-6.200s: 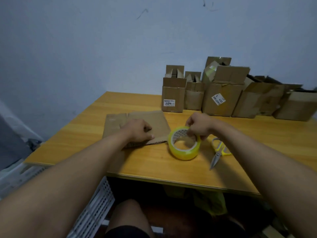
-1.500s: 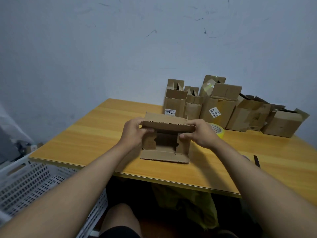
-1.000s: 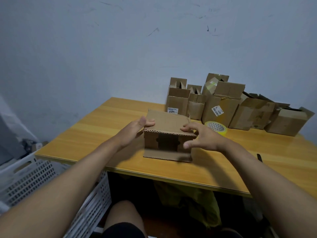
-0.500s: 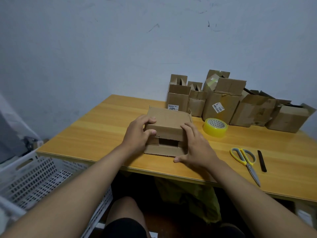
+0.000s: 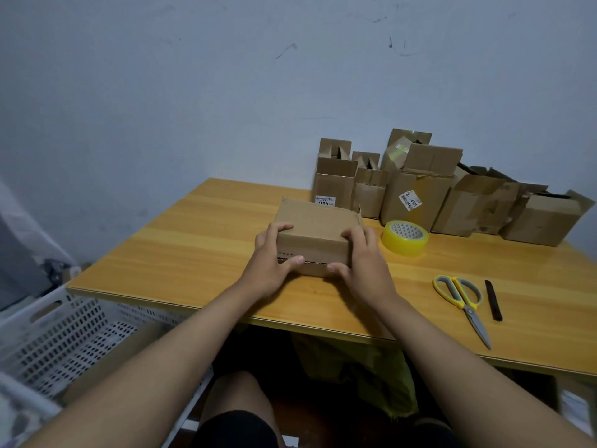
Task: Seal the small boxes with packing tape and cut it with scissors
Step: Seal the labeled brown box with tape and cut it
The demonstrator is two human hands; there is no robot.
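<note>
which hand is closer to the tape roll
Right. The right hand grips the box end beside the tape roll; the left hand grips the far end.

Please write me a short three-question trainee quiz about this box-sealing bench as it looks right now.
1. True or false: tape already runs across the small box top.
2. Which lies nearer the box: A) tape roll, B) scissors?
3. What are the left hand and right hand doing?

Key: 1. False, none visible. 2. A. 3. Both grip the box's sides, thumbs on its front face.
</note>
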